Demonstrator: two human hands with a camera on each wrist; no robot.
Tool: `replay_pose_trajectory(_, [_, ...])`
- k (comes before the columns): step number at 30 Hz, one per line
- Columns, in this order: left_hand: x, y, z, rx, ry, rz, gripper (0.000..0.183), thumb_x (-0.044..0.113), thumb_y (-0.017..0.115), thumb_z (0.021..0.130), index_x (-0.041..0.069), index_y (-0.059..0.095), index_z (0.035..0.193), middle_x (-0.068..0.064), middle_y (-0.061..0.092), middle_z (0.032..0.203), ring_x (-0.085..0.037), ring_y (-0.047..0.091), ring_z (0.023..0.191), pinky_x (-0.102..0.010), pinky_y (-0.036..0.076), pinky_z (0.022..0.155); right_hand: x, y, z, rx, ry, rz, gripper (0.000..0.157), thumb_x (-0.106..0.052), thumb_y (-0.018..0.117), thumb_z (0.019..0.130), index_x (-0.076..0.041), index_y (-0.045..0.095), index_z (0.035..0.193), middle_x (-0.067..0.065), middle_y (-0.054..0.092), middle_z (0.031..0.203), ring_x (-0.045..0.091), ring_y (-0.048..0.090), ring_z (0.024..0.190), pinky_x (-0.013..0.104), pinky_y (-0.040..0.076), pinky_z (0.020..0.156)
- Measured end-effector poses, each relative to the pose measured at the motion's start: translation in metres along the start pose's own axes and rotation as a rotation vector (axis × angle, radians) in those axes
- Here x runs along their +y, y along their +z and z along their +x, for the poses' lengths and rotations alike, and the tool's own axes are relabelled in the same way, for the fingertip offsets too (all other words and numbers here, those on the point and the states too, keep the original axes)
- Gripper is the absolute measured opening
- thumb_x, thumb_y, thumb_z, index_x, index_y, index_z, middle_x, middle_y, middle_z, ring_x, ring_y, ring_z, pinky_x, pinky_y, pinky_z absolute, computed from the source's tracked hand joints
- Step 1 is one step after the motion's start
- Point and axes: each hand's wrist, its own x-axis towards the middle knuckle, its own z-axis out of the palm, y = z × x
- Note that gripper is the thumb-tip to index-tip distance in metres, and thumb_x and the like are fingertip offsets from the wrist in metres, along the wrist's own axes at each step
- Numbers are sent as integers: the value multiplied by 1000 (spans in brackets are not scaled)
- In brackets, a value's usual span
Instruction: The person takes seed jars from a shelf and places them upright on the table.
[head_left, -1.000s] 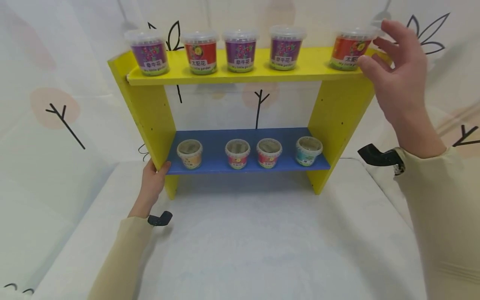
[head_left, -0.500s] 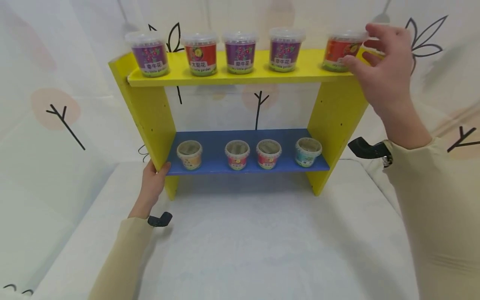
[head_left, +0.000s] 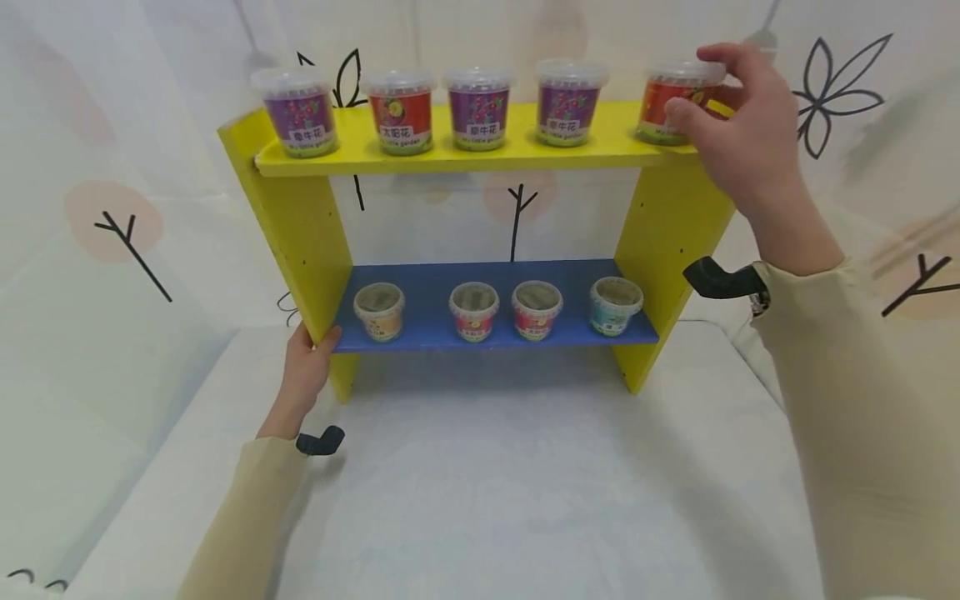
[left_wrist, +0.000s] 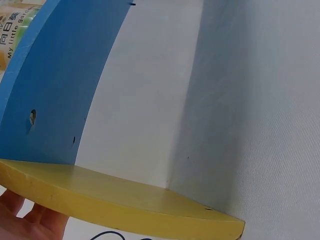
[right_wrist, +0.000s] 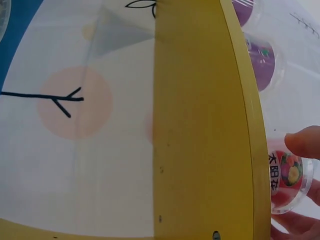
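Observation:
A two-tier shelf with yellow side panels [head_left: 303, 225], a yellow top board [head_left: 517, 156] and a blue lower board [head_left: 420, 283] stands on the white table. My left hand [head_left: 303, 371] grips its left side panel where the blue board meets it, thumb at the board's front corner; its fingers [left_wrist: 35, 222] show outside the panel in the left wrist view. At the top board's right end my right hand [head_left: 753, 146] holds a red-labelled lidded cup [head_left: 658, 98], thumb [right_wrist: 305, 142] in front and fingers round the right side. The cup [right_wrist: 287, 182] stands upright.
Left of the red cup stand three purple-labelled cups, one of them [head_left: 566, 104] nearest it, and another red-labelled cup [head_left: 405, 112]. Several smaller tubs, among them a blue-labelled one [head_left: 615, 307], line the blue board. A patterned white cloth [head_left: 112, 375] hangs behind.
My right hand and the red-labelled cup have shifted left along the top board, closer to the purple-labelled cup. My left hand stays on the side panel.

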Motion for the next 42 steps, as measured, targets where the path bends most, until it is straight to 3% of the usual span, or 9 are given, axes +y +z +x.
replay_pose_trajectory(7, [-2, 0, 0, -2, -9, 8, 58, 37, 50, 104, 7, 34, 151, -15, 45, 147, -35, 45, 132, -54, 32, 113, 0, 0, 0, 13, 6, 5, 50, -29, 63, 98, -27, 48, 146, -2, 40, 151, 11, 44, 136, 23, 37, 109])
replay_pose_trajectory(15, [0, 0, 1, -1, -3, 8, 57, 35, 50, 105, 7, 34, 151, -15, 46, 146, -35, 46, 132, -54, 32, 113, 1, -3, 1, -13, 14, 26, 48, -29, 64, 97, -27, 49, 142, -1, 45, 149, 12, 47, 134, 23, 37, 109])
replay_pose_trajectory(24, [-1, 0, 1, -8, 7, 9, 57, 35, 50, 105, 7, 34, 151, -15, 45, 147, -35, 44, 133, -55, 31, 114, 3, -6, -3, 24, 28, 56, 47, -30, 67, 95, -28, 52, 139, -3, 46, 146, 12, 49, 131, 22, 39, 107])
replay_pose_trajectory(35, [-3, -3, 3, -4, 9, 4, 57, 36, 50, 105, 7, 34, 151, -15, 45, 147, -34, 44, 133, -54, 32, 114, 2, -7, -10, 54, -14, 72, 45, -27, 67, 96, -25, 53, 138, -2, 50, 142, 10, 51, 130, 20, 37, 108])
replay_pose_trajectory(42, [-3, 0, 3, 0, 5, 1, 56, 35, 50, 104, 7, 35, 151, -15, 46, 147, -34, 45, 133, -54, 32, 114, 5, -12, -17, 63, -68, 171, 43, -21, 69, 95, -23, 57, 136, -3, 50, 140, 13, 53, 127, 21, 39, 107])
